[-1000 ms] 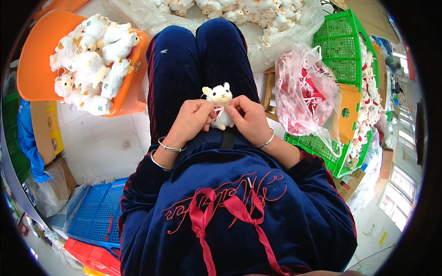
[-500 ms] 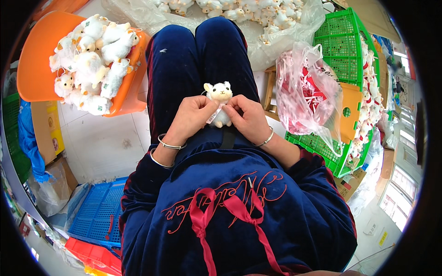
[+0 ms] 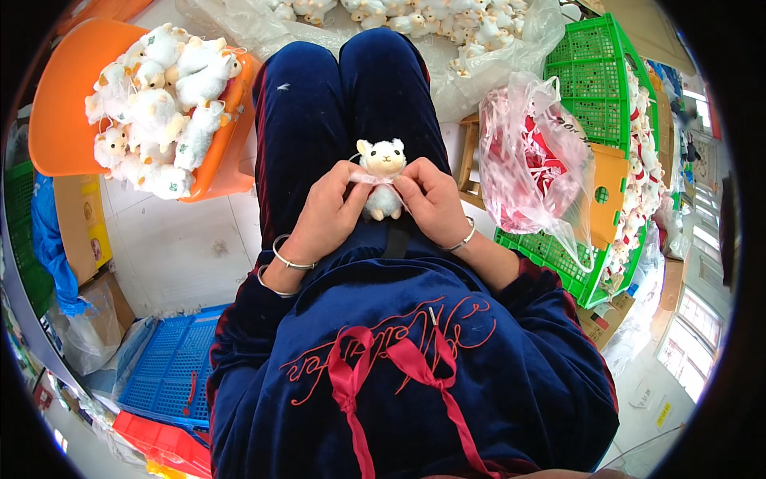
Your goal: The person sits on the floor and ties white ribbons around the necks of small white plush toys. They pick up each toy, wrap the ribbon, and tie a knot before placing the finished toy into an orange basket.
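The person sat with a small white plush lamb upright on the lap, on the dark blue trousers. The left hand was at the 9 o'clock side of the toy and the right hand was at its 3 o'clock side. The fingers of both hands were closed together on a thin pale pink ribbon that crossed the neck of the lamb; it seemed to go around the neck, but the back side was hidden. The face of the toy looked toward the camera. Each wrist carried a thin silver bangle.

At 10 o'clock from the hands, an orange chair held a heap of similar white plush lambs. At 12 o'clock, more of them lay on a clear plastic sheet. At 3 o'clock, a clear plastic bag with red and white pieces leaned on a green crate. At 7 o'clock, a blue crate lay flat on the floor, near a cardboard box.
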Demonstrator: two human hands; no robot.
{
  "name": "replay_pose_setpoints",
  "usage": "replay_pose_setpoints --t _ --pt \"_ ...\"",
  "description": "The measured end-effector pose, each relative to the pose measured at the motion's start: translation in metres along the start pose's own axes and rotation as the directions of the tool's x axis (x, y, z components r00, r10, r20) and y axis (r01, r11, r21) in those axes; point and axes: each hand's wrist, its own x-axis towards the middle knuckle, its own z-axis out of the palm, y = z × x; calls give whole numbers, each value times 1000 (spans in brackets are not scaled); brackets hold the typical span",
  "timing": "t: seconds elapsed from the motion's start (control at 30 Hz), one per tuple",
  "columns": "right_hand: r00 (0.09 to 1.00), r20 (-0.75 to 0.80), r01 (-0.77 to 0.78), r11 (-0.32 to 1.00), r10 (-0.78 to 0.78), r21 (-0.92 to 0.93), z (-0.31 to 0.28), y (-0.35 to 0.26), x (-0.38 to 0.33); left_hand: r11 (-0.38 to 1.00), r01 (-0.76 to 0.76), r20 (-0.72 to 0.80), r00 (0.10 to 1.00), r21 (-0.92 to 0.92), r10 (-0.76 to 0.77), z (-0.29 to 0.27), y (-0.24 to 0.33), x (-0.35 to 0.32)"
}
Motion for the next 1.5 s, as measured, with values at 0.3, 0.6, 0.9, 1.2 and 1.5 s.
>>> replay_pose_setpoints --t 0.3,0.6,0.9,1.2,1.5 --pt "992 129 -8 999 12 -31 -9 -1 3 699 495 265 868 -516 -420 -14 -5 3" --pt "981 195 7 1000 -7 -2 -14 -7 2 826 530 242 841 -192 -483 0 5 5" --pt "969 214 -106 989 126 -103 -23 -15 5 925 379 153 915 -12 -373 7 -4 0" --pt "983 136 -118 993 121 -29 -41 -45 17 984 -55 -60 996 171 66 3 38 24" --pt "907 298 -330 942 297 66 -24 -37 64 966 -52 -140 986 254 90 -8 8 35"
